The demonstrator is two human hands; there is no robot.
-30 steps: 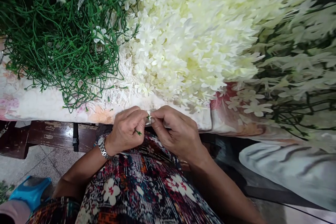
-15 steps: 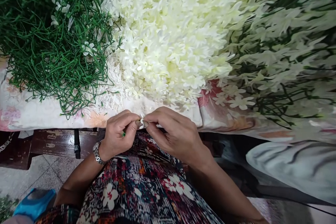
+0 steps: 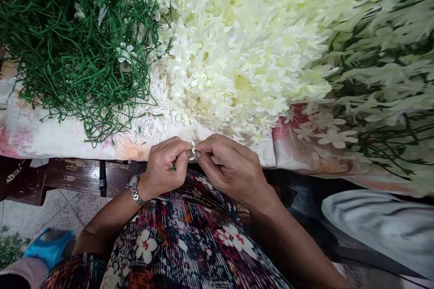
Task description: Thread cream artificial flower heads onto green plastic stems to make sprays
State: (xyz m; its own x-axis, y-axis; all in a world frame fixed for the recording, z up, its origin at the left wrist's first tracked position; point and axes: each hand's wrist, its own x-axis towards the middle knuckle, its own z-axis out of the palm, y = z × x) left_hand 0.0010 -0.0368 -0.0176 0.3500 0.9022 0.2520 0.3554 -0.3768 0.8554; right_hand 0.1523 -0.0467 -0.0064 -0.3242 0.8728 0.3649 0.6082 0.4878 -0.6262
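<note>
My left hand is closed, thumb and forefinger pinched at the table's front edge. A bit of green stem pokes out of its curled fingers. Facing it, my right hand is closed in a pinch too. Between the two sets of fingertips sits a small white flower, seen edge-on and partly covered by the fingers. Beyond my hands lies a big heap of white artificial flowers. Left of it is a tangle of green plastic stems, with thin white stamens between the heaps.
A flowered cloth covers the table. White flowers on green stems are piled at the right. Below the edge are a wooden bench, a blue plastic stool and, at right, someone's light grey clothing.
The view has shifted slightly, so hands and heaps appear further right. Both hands keep the same pinch around the small white flower.
</note>
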